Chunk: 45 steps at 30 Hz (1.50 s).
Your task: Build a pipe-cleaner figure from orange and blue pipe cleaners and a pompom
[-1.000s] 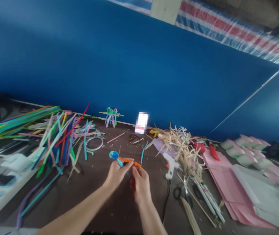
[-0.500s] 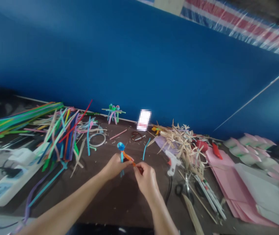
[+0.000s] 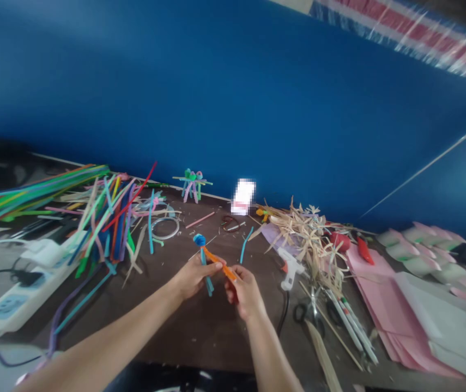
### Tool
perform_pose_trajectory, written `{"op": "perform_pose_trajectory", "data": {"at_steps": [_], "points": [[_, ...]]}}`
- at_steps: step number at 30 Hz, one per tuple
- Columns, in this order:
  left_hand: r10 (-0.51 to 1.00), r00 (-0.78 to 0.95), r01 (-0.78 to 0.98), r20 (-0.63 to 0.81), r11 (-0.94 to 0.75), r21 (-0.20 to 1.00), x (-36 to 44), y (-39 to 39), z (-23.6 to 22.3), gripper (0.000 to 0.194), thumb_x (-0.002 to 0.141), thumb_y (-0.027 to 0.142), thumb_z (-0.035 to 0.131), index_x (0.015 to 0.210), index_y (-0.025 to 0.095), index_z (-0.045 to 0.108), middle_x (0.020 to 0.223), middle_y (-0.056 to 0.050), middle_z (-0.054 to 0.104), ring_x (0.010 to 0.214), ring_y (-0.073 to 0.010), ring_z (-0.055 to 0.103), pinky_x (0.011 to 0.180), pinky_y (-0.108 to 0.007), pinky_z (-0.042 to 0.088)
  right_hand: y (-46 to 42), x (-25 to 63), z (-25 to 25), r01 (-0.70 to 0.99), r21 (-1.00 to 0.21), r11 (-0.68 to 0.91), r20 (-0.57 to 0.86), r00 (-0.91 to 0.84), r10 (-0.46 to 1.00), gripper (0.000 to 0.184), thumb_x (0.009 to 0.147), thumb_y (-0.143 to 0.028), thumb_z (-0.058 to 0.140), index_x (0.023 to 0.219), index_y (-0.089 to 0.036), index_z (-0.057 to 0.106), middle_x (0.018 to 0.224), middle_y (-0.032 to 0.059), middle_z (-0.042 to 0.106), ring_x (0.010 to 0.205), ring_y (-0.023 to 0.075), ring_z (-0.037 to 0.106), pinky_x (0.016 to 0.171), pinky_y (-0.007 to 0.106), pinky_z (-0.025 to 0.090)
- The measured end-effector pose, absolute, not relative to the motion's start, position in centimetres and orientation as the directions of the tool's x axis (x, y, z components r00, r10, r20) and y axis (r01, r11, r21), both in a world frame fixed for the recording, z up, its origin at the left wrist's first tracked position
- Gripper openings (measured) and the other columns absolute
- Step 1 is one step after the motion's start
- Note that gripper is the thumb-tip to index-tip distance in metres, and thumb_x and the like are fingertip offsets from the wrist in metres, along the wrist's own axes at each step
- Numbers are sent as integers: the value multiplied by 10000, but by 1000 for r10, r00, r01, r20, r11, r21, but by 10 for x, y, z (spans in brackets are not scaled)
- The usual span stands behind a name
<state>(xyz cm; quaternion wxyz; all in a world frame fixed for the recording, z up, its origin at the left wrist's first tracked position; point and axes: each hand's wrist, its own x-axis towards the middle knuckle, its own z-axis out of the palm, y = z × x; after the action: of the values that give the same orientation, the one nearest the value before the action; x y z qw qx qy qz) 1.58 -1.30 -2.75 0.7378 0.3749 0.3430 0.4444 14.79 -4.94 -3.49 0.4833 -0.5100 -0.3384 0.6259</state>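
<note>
Between thumb and fingers, my left hand (image 3: 194, 277) grips a small blue pipe-cleaner figure (image 3: 199, 240) with a round coiled head and blue strands hanging below. An orange pipe cleaner (image 3: 213, 257) slants from just under that head down to the right. My right hand (image 3: 246, 291) is closed on the lower end of the orange piece, its fingertips pinching it. Both hands are above the middle of the brown table, close together. Beyond them lies a short blue pipe cleaner (image 3: 246, 246).
Pipe cleaners (image 3: 114, 218) and a power strip (image 3: 12, 305) lie on the left. Small finished figures (image 3: 192, 185) stand by the blue wall. On the right are a glue gun (image 3: 290, 268), scissors (image 3: 312, 310), dried strips (image 3: 298, 231) and pink sheets (image 3: 380, 305).
My right hand has shifted slightly down and right along the orange pipe cleaner, and more of it shows. The view has tilted a little.
</note>
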Motion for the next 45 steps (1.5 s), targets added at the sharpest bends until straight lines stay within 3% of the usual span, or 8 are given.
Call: {"op": "perform_pose_trajectory", "data": {"at_steps": [4, 13, 22, 26, 32, 37, 40, 45], "points": [[947, 251, -393, -201, 290, 873, 24, -14, -39, 229, 567, 255, 722, 743, 120, 664, 617, -25, 658, 587, -140, 593, 586, -242, 455, -54, 133, -44, -234, -939, -253, -285, 116, 951, 247, 660, -400, 568, 631, -173, 474, 414, -91, 406, 283, 21, 251, 281, 157, 161], [989, 151, 32, 7, -12, 999, 17, -8, -33, 232, 656, 303, 632, 794, 124, 683, 792, -75, 691, 767, -217, 620, 699, -284, 462, -63, 125, -38, -117, -964, -241, -244, 15, 970, 194, 726, -309, 464, 588, -187, 406, 440, -92, 317, 324, 32, 203, 319, 172, 148], [934, 356, 129, -10, -38, 991, 9, -3, -20, 168, 649, 266, 628, 728, 129, 685, 703, -54, 680, 705, -194, 602, 665, -272, 449, -57, 157, -9, 480, -871, 106, 138, 31, 990, 218, 772, -277, 454, 646, -157, 586, 549, -6, 524, 512, 104, 438, 488, 202, 304], [859, 507, -16, -69, 90, 996, 4, -5, -20, 131, 634, 240, 654, 695, 127, 677, 652, -38, 660, 655, -165, 584, 649, -259, 444, -48, 167, -5, 349, -936, 53, 64, 20, 998, 154, 721, -275, 529, 629, -159, 572, 547, -17, 531, 505, 97, 455, 482, 190, 330], [861, 463, -415, -209, 419, 808, 8, -14, -30, 188, 536, 211, 748, 675, 115, 667, 638, -32, 644, 626, -128, 575, 623, -224, 454, -42, 157, -23, -93, -970, -225, -223, -36, 974, 232, 664, -374, 581, 600, -162, 512, 428, -82, 389, 329, 37, 259, 320, 171, 178], [876, 414, -535, -247, 453, 713, 18, -18, -35, 249, 531, 253, 754, 716, 122, 652, 588, -10, 617, 559, -121, 561, 561, -235, 457, -48, 133, -38, -228, -938, -262, -268, -4, 963, 273, 673, -431, 565, 607, -176, 493, 373, -106, 315, 295, 35, 199, 305, 177, 151], [921, 318, -510, -226, 367, 778, 24, -19, -35, 260, 558, 291, 731, 751, 136, 650, 588, -9, 618, 565, -139, 565, 560, -251, 451, -54, 121, -42, -163, -971, -178, -195, 97, 976, 273, 748, -429, 475, 635, -182, 512, 392, -85, 331, 320, 61, 261, 332, 190, 210], [983, 180, -235, -38, 81, 969, 25, -17, -32, 197, 628, 278, 670, 742, 118, 660, 726, -44, 622, 716, -166, 566, 655, -249, 433, -65, 121, -31, 312, -944, 103, 140, 101, 985, 203, 804, -278, 416, 793, -188, 598, 699, 39, 605, 635, 163, 549, 571, 241, 380]]}}
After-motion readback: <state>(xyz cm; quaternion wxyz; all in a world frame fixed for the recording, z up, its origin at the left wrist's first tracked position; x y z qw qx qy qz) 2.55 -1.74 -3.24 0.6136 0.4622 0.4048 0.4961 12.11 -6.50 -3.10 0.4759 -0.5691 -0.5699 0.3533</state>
